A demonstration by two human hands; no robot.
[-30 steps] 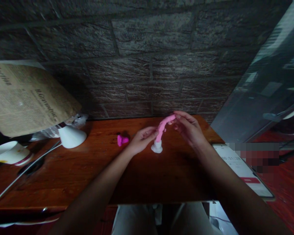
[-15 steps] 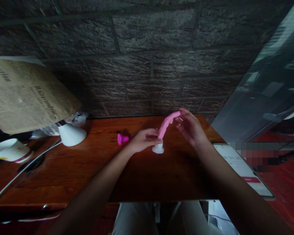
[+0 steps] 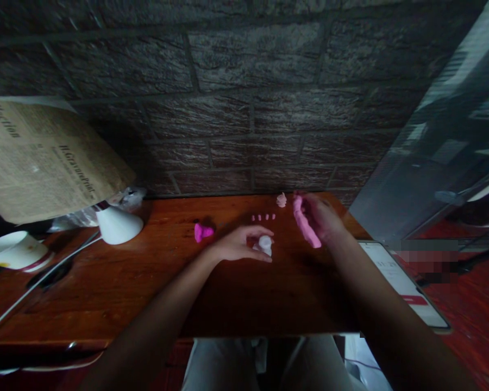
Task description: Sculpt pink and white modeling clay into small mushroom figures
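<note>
My right hand (image 3: 320,217) is closed on a curved, pink clay-like roll (image 3: 307,225), which hangs apart from the white piece. On the table, a small white clay-like base (image 3: 264,245) with a round top stands between the thumb and fingers of my left hand (image 3: 242,244). Those fingers are spread around it; firm contact is not visible. Several tiny pink bits (image 3: 267,216) lie in a row behind the base. Further back sits a small pale pink lump (image 3: 281,200) with a ragged shape. A bright magenta piece (image 3: 204,232) rests left of my left hand.
The wooden table (image 3: 146,293) meets a dark brick wall (image 3: 228,114). On the left stand a white lamp-like cone (image 3: 119,225), a printed paper bag (image 3: 52,163), a paper cup (image 3: 16,251) and a white cable (image 3: 36,296). A phone (image 3: 403,282) lies at the right edge.
The pink roll has come off the white base and moved right and down in my right hand. My left hand let go of the roll. The pink bits and pale lump are now uncovered.
</note>
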